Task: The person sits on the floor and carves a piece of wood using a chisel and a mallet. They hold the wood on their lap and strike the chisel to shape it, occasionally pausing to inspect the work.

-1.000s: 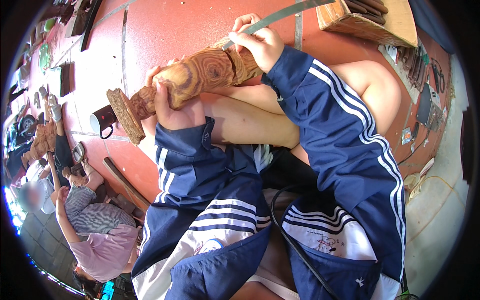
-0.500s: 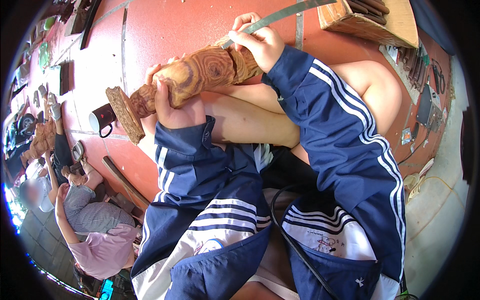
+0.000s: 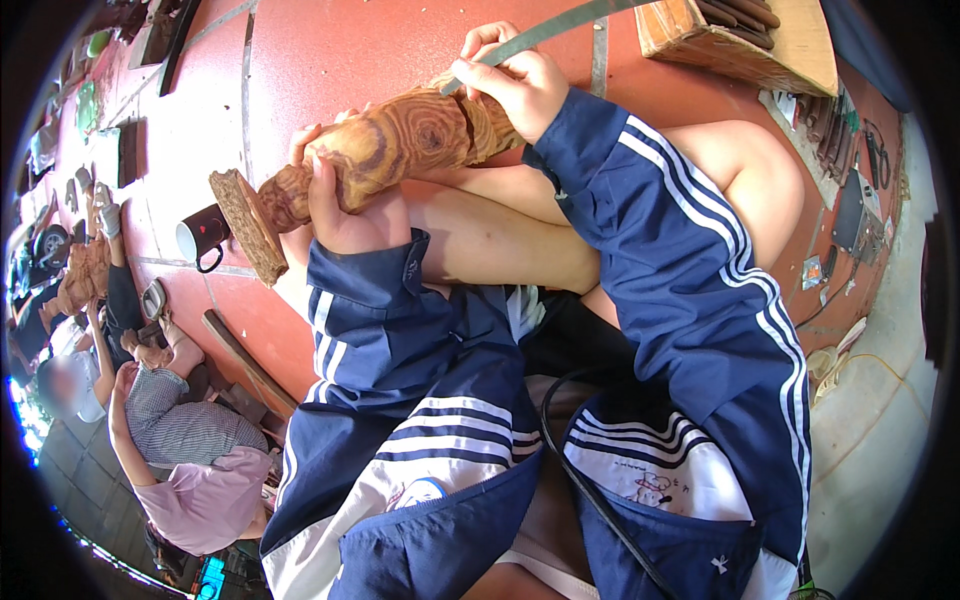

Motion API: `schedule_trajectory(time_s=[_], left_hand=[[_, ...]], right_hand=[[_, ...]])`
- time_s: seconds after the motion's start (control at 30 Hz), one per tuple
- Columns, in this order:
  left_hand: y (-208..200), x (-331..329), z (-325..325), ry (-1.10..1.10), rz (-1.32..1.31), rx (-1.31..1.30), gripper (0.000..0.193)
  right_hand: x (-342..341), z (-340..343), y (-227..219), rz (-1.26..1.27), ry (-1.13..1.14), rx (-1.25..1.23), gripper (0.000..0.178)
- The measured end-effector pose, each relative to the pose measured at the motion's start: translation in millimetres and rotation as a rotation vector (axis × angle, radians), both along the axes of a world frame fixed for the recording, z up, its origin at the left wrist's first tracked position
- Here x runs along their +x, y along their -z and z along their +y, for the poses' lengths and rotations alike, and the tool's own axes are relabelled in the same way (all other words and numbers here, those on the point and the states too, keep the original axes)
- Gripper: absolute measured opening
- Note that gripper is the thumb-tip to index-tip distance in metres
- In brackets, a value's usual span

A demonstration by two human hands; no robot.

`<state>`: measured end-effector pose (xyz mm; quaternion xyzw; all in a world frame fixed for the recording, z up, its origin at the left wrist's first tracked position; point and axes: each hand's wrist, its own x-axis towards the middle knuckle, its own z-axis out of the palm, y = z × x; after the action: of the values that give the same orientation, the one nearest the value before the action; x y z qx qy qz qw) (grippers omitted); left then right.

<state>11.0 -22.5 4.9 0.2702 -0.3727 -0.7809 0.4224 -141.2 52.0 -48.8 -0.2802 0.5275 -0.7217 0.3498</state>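
A carved wooden figure with swirling brown grain lies across my bent legs, its broad rough-edged base toward the left. My left hand is closed round the narrower part beside that base, thumb on the near side and fingertips showing over the far side. Pinched in my right hand is a long, thin, slightly curved metal strip. Its near end meets the wood, or hovers just above it, close to a dark groove at the figure's right part. The strip's far end runs toward the cardboard box.
A dark mug stands left of the base on red floor tiles. The cardboard box at upper right holds dark tool handles. More tools lie along the right. A wooden stick and a person in a pink shirt are at left.
The metal strip and my right fingers have shifted slightly left along the wood. The figure has moved only a touch; my left hand keeps its hold.
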Motion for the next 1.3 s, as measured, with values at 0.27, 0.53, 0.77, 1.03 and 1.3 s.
schedule_trajectory(time_s=[0.27, 0.53, 0.77, 1.03, 1.3], left_hand=[[0.7, -0.1, -1.1, 0.002, 0.0, -0.004, 0.035], [1.2, 1.4, -1.7, -0.002, -0.01, 0.008, 0.035], [-2.1, -0.3, 0.0, -0.013, -0.016, 0.019, 0.036], [-2.7, -0.2, 0.8, -0.004, -0.01, 0.01, 0.036], [-0.9, 2.3, -1.9, 0.002, 0.001, 0.035, 0.036]], right_hand=[[-0.2, 1.4, -2.5, -0.063, -0.036, 0.023, 0.004], [1.7, 2.8, -6.2, -0.133, -0.021, 0.042, 0.004], [0.4, 2.1, -5.2, 0.095, -0.032, 0.064, 0.019], [-0.3, 3.2, -2.5, 0.005, -0.032, 0.048, 0.02], [2.5, 8.5, -9.2, -0.022, 0.044, 0.012, 0.021]])
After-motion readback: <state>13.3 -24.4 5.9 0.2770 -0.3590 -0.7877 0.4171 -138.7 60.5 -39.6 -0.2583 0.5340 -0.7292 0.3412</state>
